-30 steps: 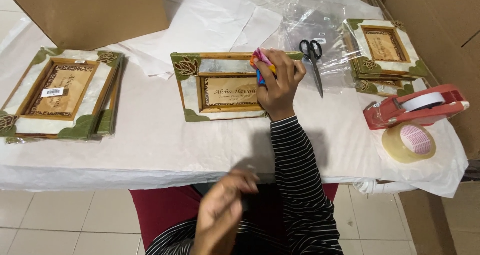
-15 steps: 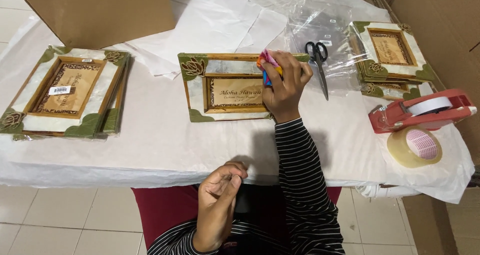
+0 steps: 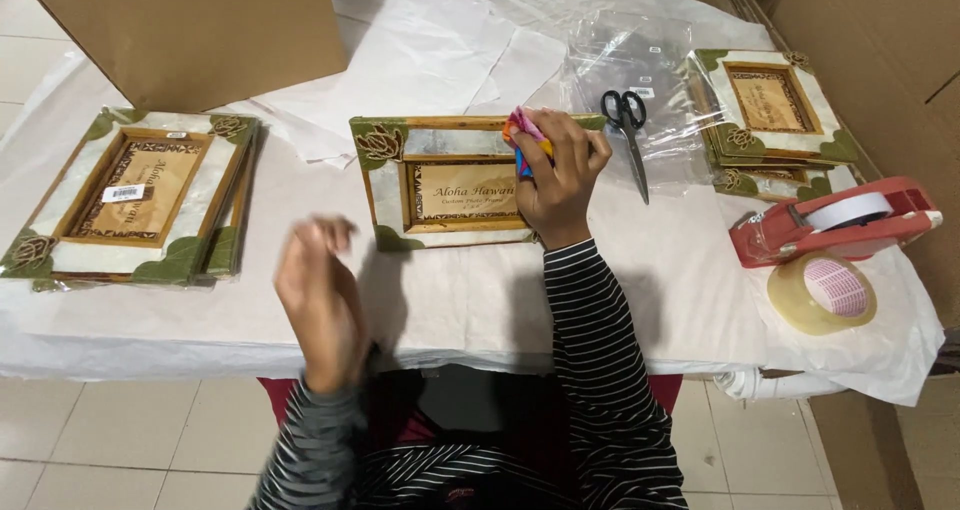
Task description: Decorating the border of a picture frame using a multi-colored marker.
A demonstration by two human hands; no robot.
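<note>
Your right hand lay on the right end of the middle picture frame, its fingers closed around a small bright cloth pressed to the frame's top edge. Your left hand was blurred and hung empty above the near table edge, left of the frame and not touching it; I cannot tell how far its fingers were spread. Just right of your right hand lay black scissors on clear plastic bags. Further right sat a stack of frames, a red tape dispenser and a tape roll. Another frame stack lay far left, below a cardboard box.
</note>
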